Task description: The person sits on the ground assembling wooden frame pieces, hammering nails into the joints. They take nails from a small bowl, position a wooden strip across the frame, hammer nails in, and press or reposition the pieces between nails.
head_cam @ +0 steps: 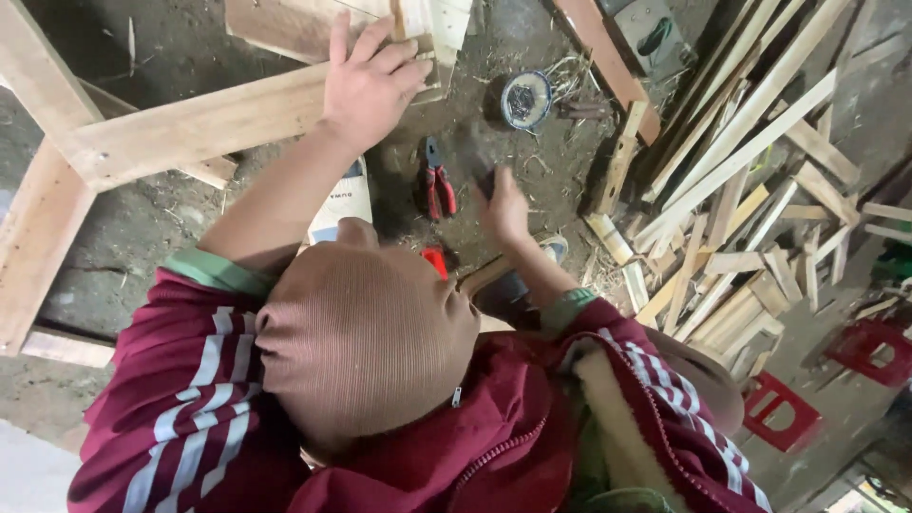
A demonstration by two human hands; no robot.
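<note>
My left hand (370,85) lies flat with its fingers spread on a pale wooden plank (199,123), which is part of a frame of joined boards on the dirt floor. My right hand (503,207) is raised above the ground and closed around the handle of a dark, blurred hammer (480,163). Red-handled pliers (437,185) lie on the ground between my two hands. A round tin of nails (525,98) sits just beyond the hammer. My knitted brown cap and maroon striped jacket fill the lower middle of the view.
A heap of wooden slats and offcuts (741,190) covers the right side. Two red plastic stools (779,408) stand at the lower right. A thick beam (43,218) of the frame runs down the left. More boards (313,24) lie at the top.
</note>
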